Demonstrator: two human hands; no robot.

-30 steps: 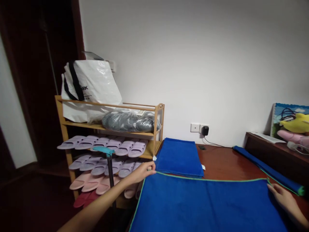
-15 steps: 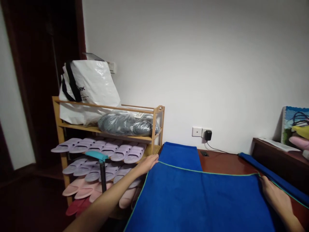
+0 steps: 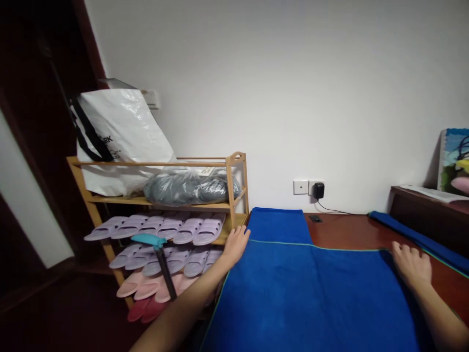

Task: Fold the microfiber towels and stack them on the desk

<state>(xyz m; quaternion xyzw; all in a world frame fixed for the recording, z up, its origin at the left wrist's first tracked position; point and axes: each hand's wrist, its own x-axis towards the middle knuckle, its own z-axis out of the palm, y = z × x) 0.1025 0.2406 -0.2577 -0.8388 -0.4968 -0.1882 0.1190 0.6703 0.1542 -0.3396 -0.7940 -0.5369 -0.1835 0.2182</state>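
Observation:
A large blue towel [image 3: 311, 298] with thin green edging spreads over the near part of the reddish-brown table. At its far left corner my left hand [image 3: 237, 243] is closed, the fingers bent over the edge. My right hand [image 3: 412, 264] is closed in the same way at the far right corner, back of the hand up. Both fingertips are partly hidden. Beyond the green edge lies a folded blue towel [image 3: 279, 225], partly covered by the spread one. Another blue towel [image 3: 410, 234] with green edging lies along the table's right side.
A wooden shoe rack [image 3: 234, 190] stands at the left, with lilac slippers [image 3: 186, 230], a white bag [image 3: 124, 127] and a plastic-wrapped grey bundle [image 3: 190, 188]. Before it rises a turquoise-topped handle [image 3: 150, 239]. A black plug [image 3: 318, 190] sits in the wall; a raised dark shelf [image 3: 421, 210] is at right.
My head view has tilted and shifted a little. Both hands stay at the towel's far corners, now turned with their backs more upward. The towel lies nearly as before.

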